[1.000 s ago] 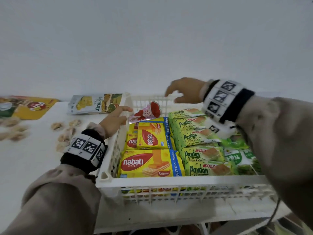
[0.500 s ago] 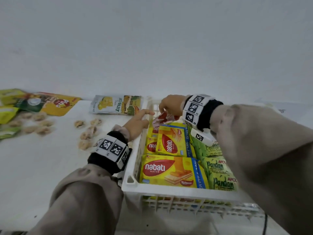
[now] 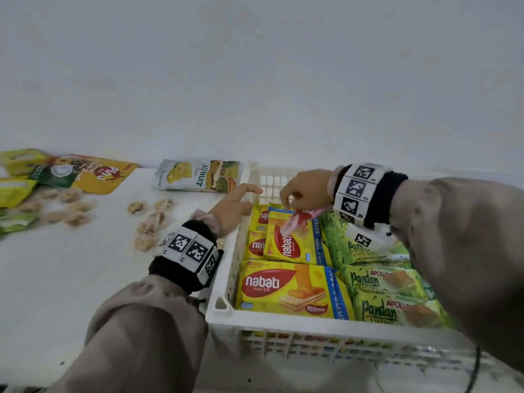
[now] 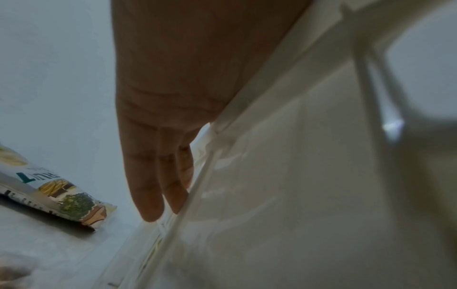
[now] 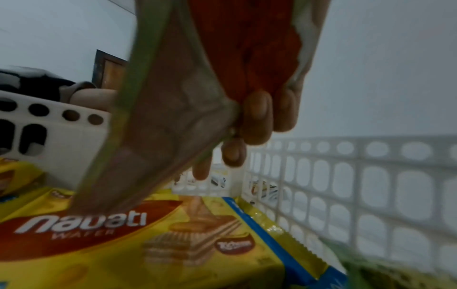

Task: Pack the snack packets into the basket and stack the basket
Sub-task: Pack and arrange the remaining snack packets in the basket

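Observation:
A white plastic basket holds yellow Nabati wafer packs on its left side and green Pandan cake packs on its right. My right hand pinches a small red-and-pink snack packet just above the far wafer packs. In the right wrist view the red packet hangs from my fingertips over a Nabati pack. My left hand rests with straight fingers on the basket's left rim; in the left wrist view those fingers lie along the rim.
On the white table left of the basket lie a fruit snack pouch, a yellow pouch, green packets and several loose small wrapped snacks. A plain white wall stands close behind the table.
My right hand left the basket's far rim, took hold of the red packet at the far left corner and lifted it over the wafer packs. The left hand stayed on the rim.

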Motion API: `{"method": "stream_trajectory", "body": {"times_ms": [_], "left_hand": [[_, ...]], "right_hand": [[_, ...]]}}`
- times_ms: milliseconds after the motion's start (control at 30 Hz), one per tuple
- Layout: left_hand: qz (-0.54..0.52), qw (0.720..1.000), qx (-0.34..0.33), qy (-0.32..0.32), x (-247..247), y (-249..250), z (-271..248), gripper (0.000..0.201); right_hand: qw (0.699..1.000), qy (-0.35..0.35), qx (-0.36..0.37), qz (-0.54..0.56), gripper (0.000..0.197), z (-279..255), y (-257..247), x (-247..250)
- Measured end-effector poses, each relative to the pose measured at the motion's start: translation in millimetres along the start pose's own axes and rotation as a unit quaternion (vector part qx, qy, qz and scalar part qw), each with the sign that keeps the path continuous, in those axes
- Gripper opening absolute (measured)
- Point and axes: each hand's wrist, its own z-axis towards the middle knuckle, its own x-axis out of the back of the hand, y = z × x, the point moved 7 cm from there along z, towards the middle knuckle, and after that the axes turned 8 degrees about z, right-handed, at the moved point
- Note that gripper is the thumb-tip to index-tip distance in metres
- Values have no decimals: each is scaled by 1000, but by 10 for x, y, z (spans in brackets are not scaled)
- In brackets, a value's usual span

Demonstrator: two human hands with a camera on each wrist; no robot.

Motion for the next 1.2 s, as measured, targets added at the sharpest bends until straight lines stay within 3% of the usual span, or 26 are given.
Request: {"method": "stream_trajectory", "body": {"times_ms": [133,300,400,633,767,900,1067,1167,1200], "left_hand": [[5,1000,6,3,11,-8,2,40],[7,1000,2,9,14,25,-13,39],[-5,1000,-3,9,12,30,-15,39],[-4,1000,-3,8,11,23,-15,39],[8,1000,-3,4,12,11,-7,40],[3,1000,0,2,3,10,-11,40],[-12,1000,4,2,2,-7,6,41],[-11,1000,3,3,8,-1,5,42],[-8,1000,2,4,10,3,1,43]], "right_hand": [[996,-86,26,-10,41,26,-139,-166],[990,-136,38,-24,48,123,-201,-328],[990,-124,41,-49,48,179,-202,-349],[985,-144,61,74,44,290,-207,-387],[983,-148,79,72,40,335,-178,-338],[986,-124,73,88,35,333,-99,-174],[987,-42,67,142,25,261,84,156],[980,-59,44,185,9,232,168,86],[976,-76,38,202,12,223,173,30]]}}
